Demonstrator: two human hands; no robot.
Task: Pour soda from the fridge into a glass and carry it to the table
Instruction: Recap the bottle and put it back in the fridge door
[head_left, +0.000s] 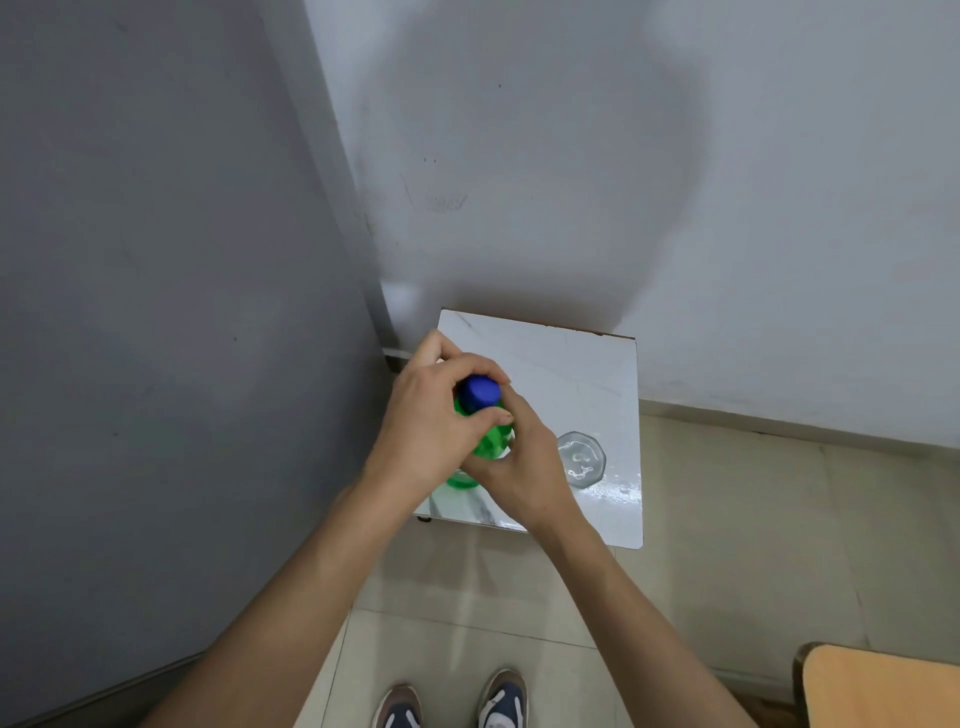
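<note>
A green soda bottle (492, 441) with a blue cap (480, 391) stands on a small white table (561, 364). My left hand (426, 410) wraps its fingers around the blue cap from the left. My right hand (519, 467) grips the bottle's body just below the neck. A clear glass (582, 459) stands upright on the table, just to the right of my right hand, with what looks like clear liquid inside.
A grey fridge side (156, 312) fills the left. A white wall (675, 156) rises behind the table. Tiled floor (753, 545) lies below, with my two shoes (452, 701) at the bottom. An orange-topped surface (883, 686) sits at the bottom right.
</note>
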